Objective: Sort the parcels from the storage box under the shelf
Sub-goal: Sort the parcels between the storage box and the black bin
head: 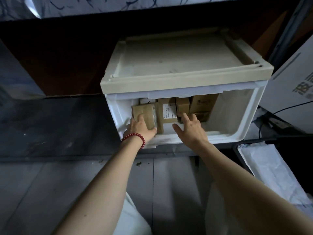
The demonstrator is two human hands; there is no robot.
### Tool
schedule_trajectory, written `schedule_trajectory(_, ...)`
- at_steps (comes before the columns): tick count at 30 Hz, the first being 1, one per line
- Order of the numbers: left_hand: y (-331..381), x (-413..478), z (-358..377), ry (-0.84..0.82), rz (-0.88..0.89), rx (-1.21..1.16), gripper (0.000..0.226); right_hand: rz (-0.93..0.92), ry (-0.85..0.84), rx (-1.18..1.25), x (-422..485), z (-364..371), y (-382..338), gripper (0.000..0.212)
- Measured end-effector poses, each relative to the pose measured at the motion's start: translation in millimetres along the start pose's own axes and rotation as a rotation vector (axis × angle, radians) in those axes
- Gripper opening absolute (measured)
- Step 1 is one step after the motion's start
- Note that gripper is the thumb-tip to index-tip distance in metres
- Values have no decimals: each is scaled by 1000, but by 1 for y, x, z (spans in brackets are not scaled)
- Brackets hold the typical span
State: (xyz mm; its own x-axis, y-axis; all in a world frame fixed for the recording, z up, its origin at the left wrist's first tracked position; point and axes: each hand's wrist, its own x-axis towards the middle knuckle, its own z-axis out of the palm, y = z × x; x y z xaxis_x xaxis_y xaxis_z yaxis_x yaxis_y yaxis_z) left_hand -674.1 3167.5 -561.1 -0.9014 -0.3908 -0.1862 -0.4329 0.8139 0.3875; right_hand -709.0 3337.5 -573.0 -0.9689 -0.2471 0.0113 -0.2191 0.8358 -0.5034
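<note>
A white storage box (243,116) with a beige lid (183,65) sits under a dark shelf, its front open toward me. Inside stand several brown cardboard parcels. My left hand (140,128), with a red bead bracelet on the wrist, grips a small brown parcel (145,111) at the left of the box. Beside it stands a taller parcel with a white label (167,111). My right hand (191,128) reaches into the box with fingers spread, fingertips near the labelled parcel and a low box behind it. More parcels (203,102) fill the back right.
A large white carton with dark print (291,82) leans at the right. A dark bin lined with a white bag (271,168) stands at the lower right, with a black cable (264,122) near it. The floor (50,192) is grey tile.
</note>
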Motion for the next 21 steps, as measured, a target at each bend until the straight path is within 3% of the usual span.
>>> schedule_trajectory(4, -7, 27, 2, -29, -63, -42, 85, -6, -93, 55, 27, 19, 6, 50)
schedule_trajectory(10, -4, 52, 10, 81, -67, -11, 65, -46, -162, 40, 64, 41, 9, 52)
schedule_trajectory(15, 3, 64, 29, 127, -123, -58, 72, -25, -210, 113, 83, 58, 17, 53)
schedule_trajectory(21, 9, 72, 45, 266, -177, 29, 100, -37, -292, 129, 94, 79, 14, 53)
